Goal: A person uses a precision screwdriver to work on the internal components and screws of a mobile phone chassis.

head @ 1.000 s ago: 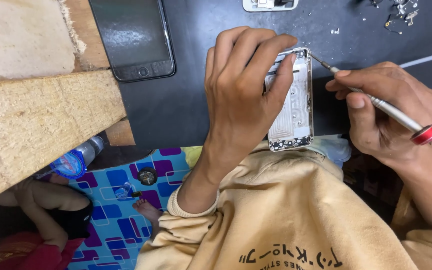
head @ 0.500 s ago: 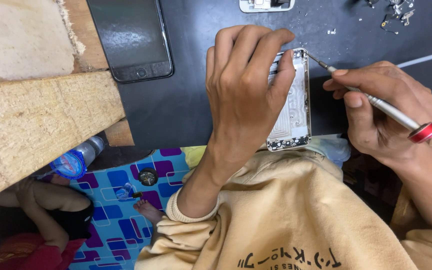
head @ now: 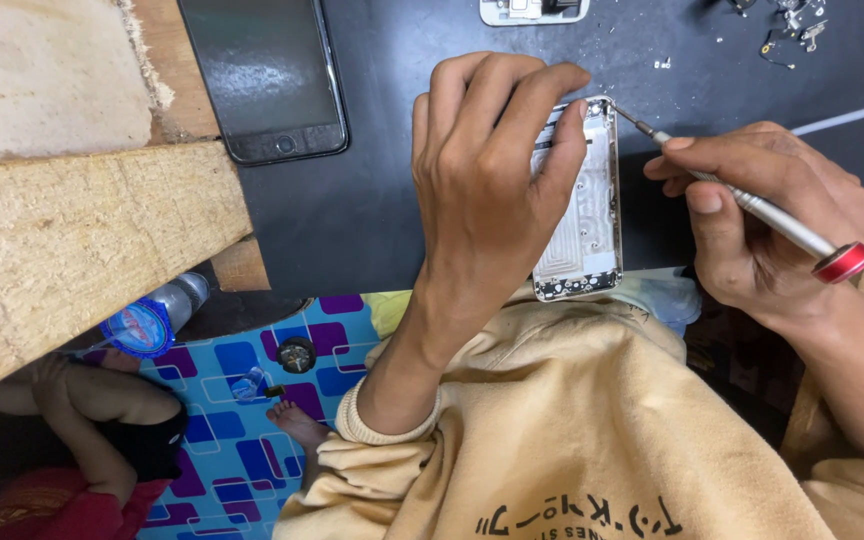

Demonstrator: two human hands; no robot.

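Gripping the opened phone shell point(head: 584, 215) in the left hand point(head: 482, 190), fingers point(head: 552, 110) curled over its top edge and clamped on it, bare metal inside facing up, just above the dark bench point(head: 372, 200) near its front edge. Pinching a slim silver screwdriver point(head: 752, 205) with a red end cap in the right hand point(head: 772, 225), fingers closed tight round the shaft, tip touching the shell's top right corner. Lying beyond on the bench: a dark-screened phone point(head: 262, 75) beside a rough wooden plank point(head: 72, 250), small loose parts point(head: 792, 25) at the far edge, and a white cable point(head: 847, 112) on the right.
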